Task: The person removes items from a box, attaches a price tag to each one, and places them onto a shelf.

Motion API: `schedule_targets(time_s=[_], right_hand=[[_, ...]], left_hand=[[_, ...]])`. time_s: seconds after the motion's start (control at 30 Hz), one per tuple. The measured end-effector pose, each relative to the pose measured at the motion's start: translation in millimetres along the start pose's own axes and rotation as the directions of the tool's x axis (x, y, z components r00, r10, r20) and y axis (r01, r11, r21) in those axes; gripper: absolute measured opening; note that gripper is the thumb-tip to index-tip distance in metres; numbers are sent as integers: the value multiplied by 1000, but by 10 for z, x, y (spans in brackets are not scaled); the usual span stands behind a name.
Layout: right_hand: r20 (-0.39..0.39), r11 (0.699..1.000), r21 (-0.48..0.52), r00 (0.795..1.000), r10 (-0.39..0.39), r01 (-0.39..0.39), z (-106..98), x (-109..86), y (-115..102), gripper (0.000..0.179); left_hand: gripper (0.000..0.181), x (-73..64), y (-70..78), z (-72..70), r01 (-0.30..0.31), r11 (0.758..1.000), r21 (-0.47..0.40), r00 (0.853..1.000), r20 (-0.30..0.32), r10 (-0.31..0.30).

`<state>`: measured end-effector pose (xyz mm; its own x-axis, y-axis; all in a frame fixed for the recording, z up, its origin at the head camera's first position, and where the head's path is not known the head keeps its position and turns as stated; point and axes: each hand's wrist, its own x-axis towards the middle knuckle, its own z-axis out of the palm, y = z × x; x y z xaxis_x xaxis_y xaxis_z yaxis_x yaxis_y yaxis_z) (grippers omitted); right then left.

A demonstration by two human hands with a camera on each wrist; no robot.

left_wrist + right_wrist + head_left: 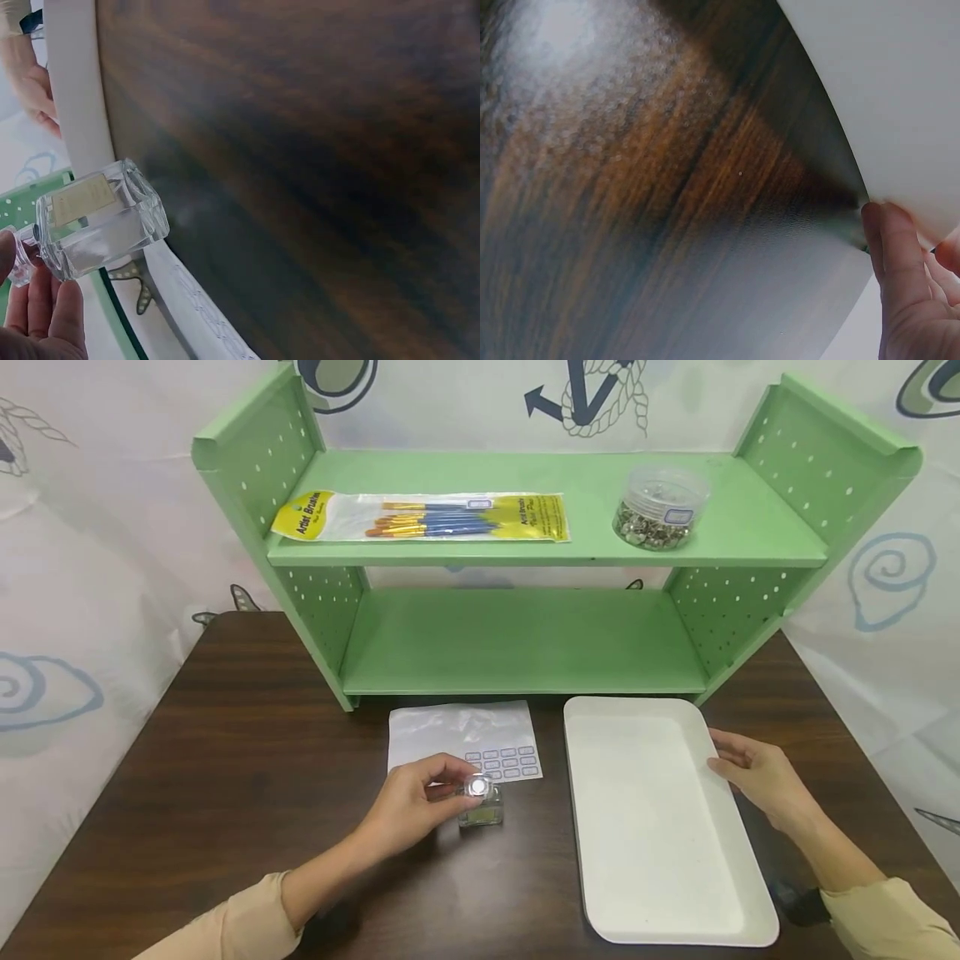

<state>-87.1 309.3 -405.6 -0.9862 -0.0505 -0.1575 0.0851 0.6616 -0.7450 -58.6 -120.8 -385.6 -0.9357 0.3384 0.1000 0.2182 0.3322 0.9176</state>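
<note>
My left hand (411,800) pinches a clear glass bottle, which looks like a perfume bottle (482,814), by its clear cap. In the left wrist view the square bottle (105,225) has thick glass walls and a pale yellowish label, and the fingers grip its cap. At the right, my right hand (763,783) holds the right rim of a white rectangular tray (656,827), thumb above and fingers at the edge. The right wrist view shows those fingers (901,259) against the tray's edge. Nothing lies in the tray.
Behind the left hand lies a white sheet with small blue-bordered labels (453,727). A green two-tier shelf (525,643) stands at the back. On its top tier are a pack of artist brushes (442,518) and a clear jar of small metal pieces (656,518).
</note>
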Motion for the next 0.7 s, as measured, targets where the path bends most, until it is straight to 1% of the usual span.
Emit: schedule_targets(time_s=[0.23,0.5,0.7], right_hand=[[-1,1000,7,1000,1,-1,-5,-3,4,53],[-2,1000,13,1000,0,0,-1,-11,14,52],[3,1000,9,1000,-1,1,4,-13,4,53]], left_hand=[[24,-75,-49,-19,-15,1000,24,1000,4,15],[23,-104,-64,-28,-20,1000,-11,999,42,21],[25,-121,-55,-40,-31,999,-14,998,56,31]])
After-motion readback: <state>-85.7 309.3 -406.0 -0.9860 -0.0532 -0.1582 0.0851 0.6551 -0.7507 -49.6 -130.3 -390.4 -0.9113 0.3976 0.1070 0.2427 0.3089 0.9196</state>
